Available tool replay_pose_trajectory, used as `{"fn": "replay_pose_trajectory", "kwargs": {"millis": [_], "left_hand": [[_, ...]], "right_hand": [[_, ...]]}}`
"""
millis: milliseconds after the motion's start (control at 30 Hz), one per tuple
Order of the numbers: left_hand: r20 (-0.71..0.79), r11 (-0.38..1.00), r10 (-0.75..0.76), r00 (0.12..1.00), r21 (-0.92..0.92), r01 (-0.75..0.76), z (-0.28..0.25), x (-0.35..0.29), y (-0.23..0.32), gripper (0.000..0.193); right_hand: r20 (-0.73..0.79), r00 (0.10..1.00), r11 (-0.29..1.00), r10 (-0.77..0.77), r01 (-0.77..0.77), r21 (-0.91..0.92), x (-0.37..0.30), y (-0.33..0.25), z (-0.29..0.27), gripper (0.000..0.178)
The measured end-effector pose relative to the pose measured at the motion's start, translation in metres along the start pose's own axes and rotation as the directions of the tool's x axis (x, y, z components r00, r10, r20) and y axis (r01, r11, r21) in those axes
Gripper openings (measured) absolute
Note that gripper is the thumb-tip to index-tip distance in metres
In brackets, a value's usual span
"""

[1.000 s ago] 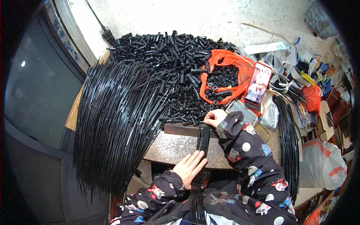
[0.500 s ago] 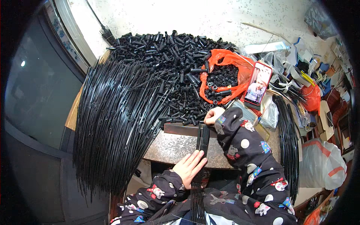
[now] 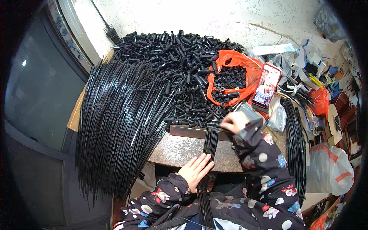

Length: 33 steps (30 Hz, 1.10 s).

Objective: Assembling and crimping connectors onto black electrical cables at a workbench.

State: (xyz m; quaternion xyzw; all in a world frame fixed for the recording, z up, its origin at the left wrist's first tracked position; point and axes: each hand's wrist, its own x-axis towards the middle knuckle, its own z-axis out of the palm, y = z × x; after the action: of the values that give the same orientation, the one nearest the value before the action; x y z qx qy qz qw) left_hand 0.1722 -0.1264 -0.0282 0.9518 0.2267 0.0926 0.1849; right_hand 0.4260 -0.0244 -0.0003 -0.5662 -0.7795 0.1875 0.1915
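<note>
My left hand [image 3: 196, 171] lies flat, fingers stretched out, across a narrow row of thin black rods [image 3: 210, 143]. These rods run from a dark wooden bar [image 3: 184, 130] at the table's front down over my lap. Just right of their upper ends is my right hand [image 3: 234, 122], bent inward and smeared by motion; whether it holds anything cannot be made out. Beyond the bar spreads a heap of short black plastic tubes [image 3: 168, 50]. An open orange plastic bag [image 3: 251, 74] among them holds many small black ring-like parts [image 3: 229, 78].
A thick sheaf of long black rods [image 3: 115, 126] covers the table's left side and hangs over its edge. A phone in a red case [image 3: 266, 86] stands right of the bag. Another rod bundle [image 3: 294, 149] lies at the right, beside a white plastic bag [image 3: 329, 168] and mixed clutter.
My right hand has moved right, away from the upper ends of the rods. My left hand stays flat on them. The whole view has shifted slightly.
</note>
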Motion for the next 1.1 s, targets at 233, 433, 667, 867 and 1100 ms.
{"fn": "replay_pose_trajectory", "kwargs": {"millis": [233,433,667,867,1100], "left_hand": [[0.008,1.0,-0.003,1.0,0.02,0.003,-0.001,0.0,-0.001,0.088],[-0.018,0.999,0.002,1.0,0.037,-0.002,0.001,0.002,0.0,0.088],[0.007,1.0,-0.012,1.0,0.009,0.012,0.0,0.002,0.002,0.087],[-0.007,1.0,-0.012,1.0,-0.001,0.012,0.001,0.001,0.001,0.087],[0.025,1.0,-0.006,1.0,0.015,0.006,-0.001,0.003,-0.002,0.088]], "right_hand": [[-0.046,0.983,0.984,-0.175,0.174,-0.023,-0.032,0.012,0.013,0.011],[0.011,0.986,0.979,-0.169,0.169,-0.118,-0.03,0.005,0.004,0.016],[0.01,0.962,0.961,-0.274,0.274,0.025,-0.017,0.026,0.01,0.018],[-0.011,0.974,0.973,-0.227,0.226,-0.042,-0.028,0.01,0.008,0.016],[-0.084,0.995,0.995,-0.056,0.049,-0.085,-0.037,-0.009,0.013,0.016]]}}
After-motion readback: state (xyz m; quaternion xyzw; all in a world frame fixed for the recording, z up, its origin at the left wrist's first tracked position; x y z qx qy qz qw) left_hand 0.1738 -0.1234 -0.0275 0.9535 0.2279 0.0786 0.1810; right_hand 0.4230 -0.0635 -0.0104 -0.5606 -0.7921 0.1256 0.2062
